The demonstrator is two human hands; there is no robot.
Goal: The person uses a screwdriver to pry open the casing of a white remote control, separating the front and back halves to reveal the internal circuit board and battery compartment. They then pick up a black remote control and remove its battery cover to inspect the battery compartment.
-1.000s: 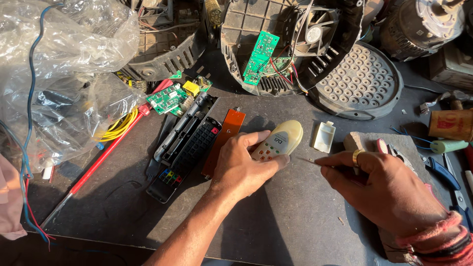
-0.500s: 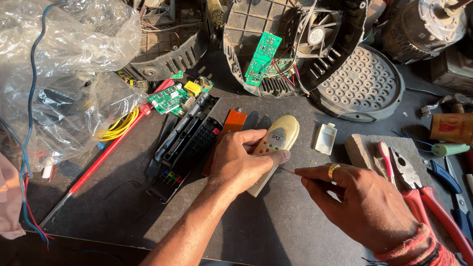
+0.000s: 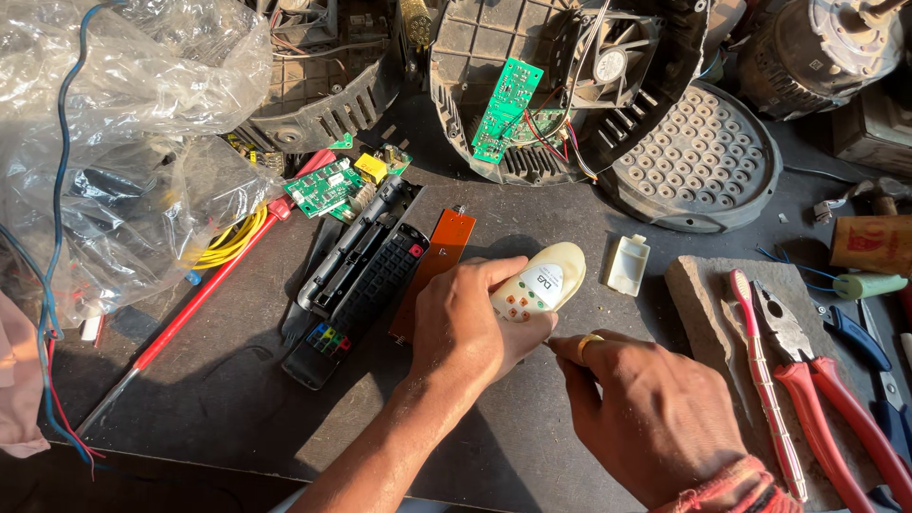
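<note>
At frame centre my left hand [image 3: 470, 323] grips the cream remote control [image 3: 538, 283]; my right hand [image 3: 655, 418] pinches a thin tool at its lower edge, tip hidden; I judge prying the casing comes next, needing steady leverage.

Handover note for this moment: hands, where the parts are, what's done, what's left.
Left hand: holds the cream remote face up, above the bench.
Right hand: at the remote's lower end, fingers pinched; whatever it holds is hidden.
Small cream cover lies loose on the bench just right of the remote.
Pliers and a toothbrush lie on the block at right. Black remote and orange board lie at left.
Done: that cover looks already off.
Left: remote body seems still closed; probably still to be opened.
</note>
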